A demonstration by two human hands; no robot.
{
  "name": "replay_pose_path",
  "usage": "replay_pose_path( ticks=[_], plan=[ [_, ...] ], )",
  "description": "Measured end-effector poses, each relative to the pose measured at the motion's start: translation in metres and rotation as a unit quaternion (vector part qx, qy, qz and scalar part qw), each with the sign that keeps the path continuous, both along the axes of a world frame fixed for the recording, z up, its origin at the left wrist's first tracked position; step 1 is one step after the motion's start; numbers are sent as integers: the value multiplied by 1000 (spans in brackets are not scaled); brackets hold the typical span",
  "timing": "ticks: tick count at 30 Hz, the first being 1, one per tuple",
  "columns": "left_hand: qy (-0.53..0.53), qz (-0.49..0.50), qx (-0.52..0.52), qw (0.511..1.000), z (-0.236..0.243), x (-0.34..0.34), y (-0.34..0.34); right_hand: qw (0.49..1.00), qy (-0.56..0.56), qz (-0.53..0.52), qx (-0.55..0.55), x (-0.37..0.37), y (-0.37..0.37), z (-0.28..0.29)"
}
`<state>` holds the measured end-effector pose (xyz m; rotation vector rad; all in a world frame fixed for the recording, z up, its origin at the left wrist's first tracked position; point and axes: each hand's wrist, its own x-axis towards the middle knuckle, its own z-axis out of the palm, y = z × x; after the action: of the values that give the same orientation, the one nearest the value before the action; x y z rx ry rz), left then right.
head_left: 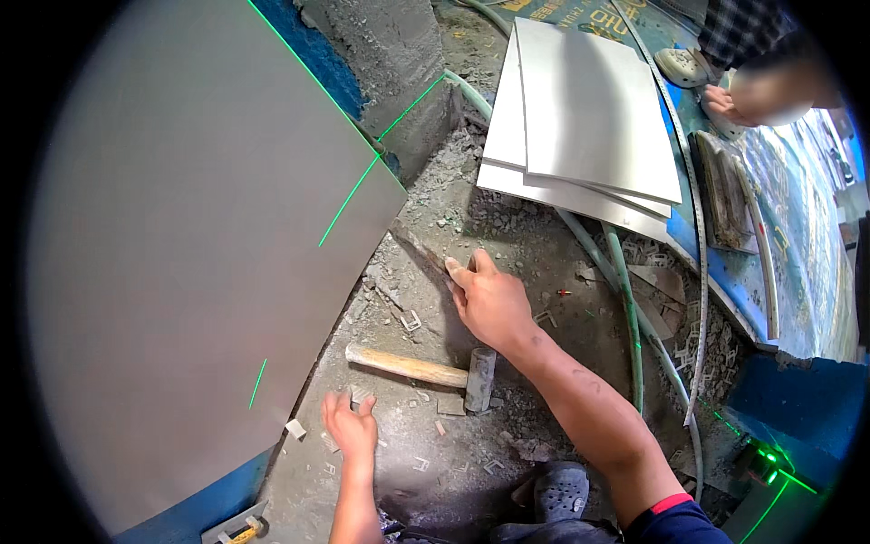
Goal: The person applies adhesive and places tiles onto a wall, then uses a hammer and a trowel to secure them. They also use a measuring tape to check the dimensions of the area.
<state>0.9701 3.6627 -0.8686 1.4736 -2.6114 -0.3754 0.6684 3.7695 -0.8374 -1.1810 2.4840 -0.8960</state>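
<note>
Blade (419,250) is in my right hand (485,295), low over the floor (403,435), and its tip is near the corner of the slab (199,254). On the far left, that slab is huge, flat, smooth and grey, with thin green light lines (349,201) across it. My left hand (351,426) is near its long edge, fingers spread and loose; I can't tell if they touch the chip behind them. Above, a grey block of wall (390,63) looks rough and bumpy. The floor is dusty, with crumbs and little white clips (410,321). A hammer (421,369) lies between my hands, with a wood stick and a fat grey head. My right fingers are curled tight on the blade. Next come bendy green hoses (627,308), then smooth white boards (598,118) in a pile. On the far right, I see another person's hand (725,106).
</note>
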Motion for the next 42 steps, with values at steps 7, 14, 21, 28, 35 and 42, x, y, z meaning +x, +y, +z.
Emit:
replay_pose_path(
  ticks=[7, 14, 21, 28, 35, 42],
  plan=[
    [20, -18, -44, 999, -8, 5, 1, 1000, 10, 8, 1, -3, 2, 3],
    [24, -26, -50, 998, -12, 8, 1, 1000, -5, 12, -1, -3, 4, -1],
    [17, -31, -32, 999, -5, 4, 3, 1000, -3, 8, -18, -3, 5, -4],
    [-13, 2, 33, 999, -4, 5, 6, 999, -37, -12, 10, -7, 3, 10],
    [3, -23, 9, 1000, -3, 6, 5, 981, -191, -12, 25, -4, 8, 19],
    [21, -24, -6, 999, -3, 4, 9, 965, -247, -89, -14, 3, -6, 29]
  ],
)
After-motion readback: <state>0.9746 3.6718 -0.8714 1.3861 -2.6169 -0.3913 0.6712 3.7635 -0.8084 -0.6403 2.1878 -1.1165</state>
